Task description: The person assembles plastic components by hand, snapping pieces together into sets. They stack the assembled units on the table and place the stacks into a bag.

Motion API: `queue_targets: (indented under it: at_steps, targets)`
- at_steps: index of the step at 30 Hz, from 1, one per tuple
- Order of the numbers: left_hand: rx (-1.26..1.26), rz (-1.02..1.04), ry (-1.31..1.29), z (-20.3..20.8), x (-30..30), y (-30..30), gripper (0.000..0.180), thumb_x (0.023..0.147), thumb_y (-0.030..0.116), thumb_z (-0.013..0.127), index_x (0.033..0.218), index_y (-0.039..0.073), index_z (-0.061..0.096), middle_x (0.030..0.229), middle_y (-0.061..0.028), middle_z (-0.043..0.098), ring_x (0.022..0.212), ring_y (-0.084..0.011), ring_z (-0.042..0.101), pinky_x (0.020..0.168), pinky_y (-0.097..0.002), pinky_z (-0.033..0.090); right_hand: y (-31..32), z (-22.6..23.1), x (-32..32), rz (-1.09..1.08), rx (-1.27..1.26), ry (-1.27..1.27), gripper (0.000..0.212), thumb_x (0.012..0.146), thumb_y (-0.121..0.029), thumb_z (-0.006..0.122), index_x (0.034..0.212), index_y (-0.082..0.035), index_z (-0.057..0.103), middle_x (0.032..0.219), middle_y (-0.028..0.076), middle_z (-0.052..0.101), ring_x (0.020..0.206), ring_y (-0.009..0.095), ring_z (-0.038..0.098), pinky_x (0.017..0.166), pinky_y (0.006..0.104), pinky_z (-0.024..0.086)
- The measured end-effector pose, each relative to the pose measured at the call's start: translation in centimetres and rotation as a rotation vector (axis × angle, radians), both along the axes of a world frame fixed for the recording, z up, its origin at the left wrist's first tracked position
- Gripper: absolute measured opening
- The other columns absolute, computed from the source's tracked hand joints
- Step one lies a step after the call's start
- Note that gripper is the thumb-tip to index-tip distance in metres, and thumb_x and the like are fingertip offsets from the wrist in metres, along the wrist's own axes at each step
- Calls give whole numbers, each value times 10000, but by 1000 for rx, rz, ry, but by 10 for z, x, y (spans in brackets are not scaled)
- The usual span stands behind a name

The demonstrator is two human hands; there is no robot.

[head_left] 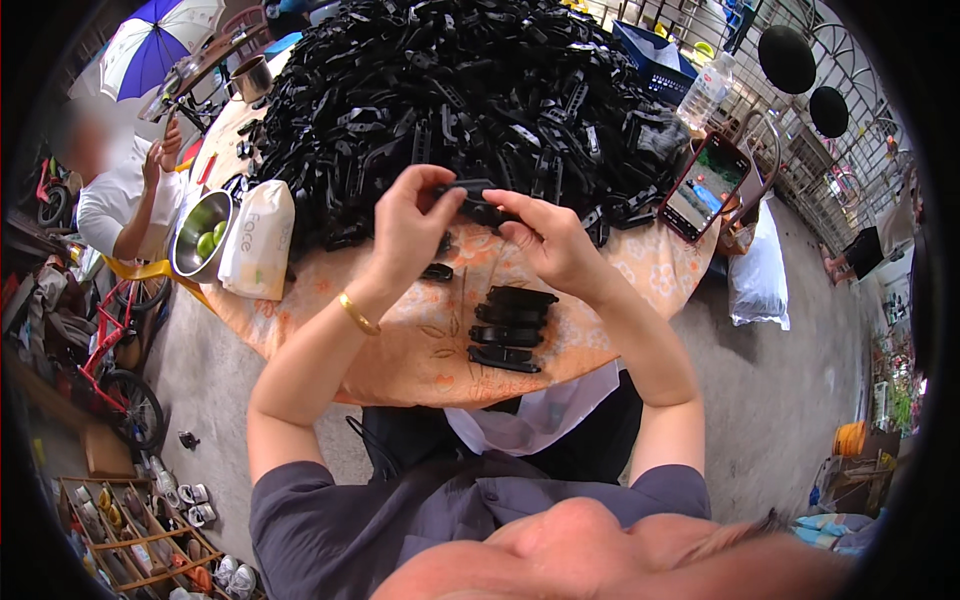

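In front of the large heap of black plastic parts (400, 90), my two hands meet over a small black plastic part (472, 188). My left hand (402, 222), with a gold bangle on its wrist, pinches one end between thumb and fingers. The fingers of my right hand (558, 245) close on the other end, partly hiding it. Nearer to me, several similar black parts (512, 310) lie lined up in a short row on the orange flowered tablecloth (400, 350). A loose small black piece (437, 272) rests below my left hand.
A metal bowl of green fruit (205, 235) and a white paper bag (258, 240) stand left. A phone (706, 185), a plastic bottle (706, 92) and a blue basket (655, 60) are right. A co-worker (120, 195) sits at the left. A white plastic bag (530, 425) hangs at my lap.
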State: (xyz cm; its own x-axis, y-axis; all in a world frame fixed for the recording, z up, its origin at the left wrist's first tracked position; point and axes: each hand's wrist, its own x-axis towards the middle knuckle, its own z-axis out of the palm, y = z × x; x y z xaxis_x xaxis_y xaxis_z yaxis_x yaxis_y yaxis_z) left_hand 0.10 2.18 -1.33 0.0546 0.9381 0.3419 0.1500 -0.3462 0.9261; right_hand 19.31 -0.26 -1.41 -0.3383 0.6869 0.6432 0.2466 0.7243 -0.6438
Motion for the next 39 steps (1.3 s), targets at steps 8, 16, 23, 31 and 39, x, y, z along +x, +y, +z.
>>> queue_targets:
  at_steps: [8,16,23,31,39]
  targets:
    - [214,36,167,10,1,-11,232,881,-7,582,1108,10,631,966,-28,643,790,-67,601,693,-198,495,4,3,4,-45,-45,-67,295,820,4,633,1113,12,606,947,186,655,776,271,653,675,312,514]
    - [-78,-231,-62,12,7,-21,309,905,6,509,1207,-46,555,1000,-100,655,848,-91,636,726,-206,512,3,2,3,-106,70,13,265,812,-5,640,1075,13,621,847,151,643,732,278,630,653,324,504]
    - [48,-155,206,15,6,-22,318,770,56,735,1069,-7,644,843,-81,699,719,-70,635,639,-219,517,0,6,6,-124,226,-175,282,773,-54,683,1048,-12,637,838,133,641,747,298,607,676,365,491]
    - [130,-229,268,15,2,-22,327,765,-37,698,1085,0,638,864,-64,689,707,-57,609,617,-207,506,2,13,12,-118,117,-210,381,691,-176,769,1018,-43,624,818,66,609,826,257,577,782,366,418]
    - [184,-288,322,24,5,-29,295,749,-12,717,1037,9,661,860,-51,685,691,-61,593,593,-211,489,-1,24,22,-147,260,-234,220,708,-174,756,859,-43,665,775,72,646,733,233,606,726,346,437]
